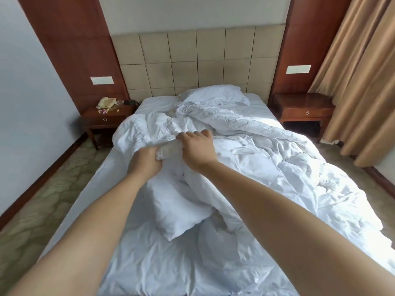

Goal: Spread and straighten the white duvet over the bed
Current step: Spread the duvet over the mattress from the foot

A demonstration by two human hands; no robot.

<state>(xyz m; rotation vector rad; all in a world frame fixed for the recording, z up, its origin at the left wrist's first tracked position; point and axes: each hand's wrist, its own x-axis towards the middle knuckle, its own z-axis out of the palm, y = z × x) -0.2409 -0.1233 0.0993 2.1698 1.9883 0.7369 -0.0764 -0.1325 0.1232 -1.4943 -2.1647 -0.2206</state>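
Near end of bed (89,189): sheet bare at left. White duvet (245,167): bunched mid-bed, trailing right, unspread. Left hand (145,160), right hand (197,147): fingers clenched on one raised fold. Spreading barely begun; straightening outstanding.

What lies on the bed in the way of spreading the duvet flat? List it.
Both the left hand and right hand already grip the duvet, so nothing separates them. One pillow lies at the headboard end, partly under the bunched duvet. Nothing else visible blocks the bare sheet.
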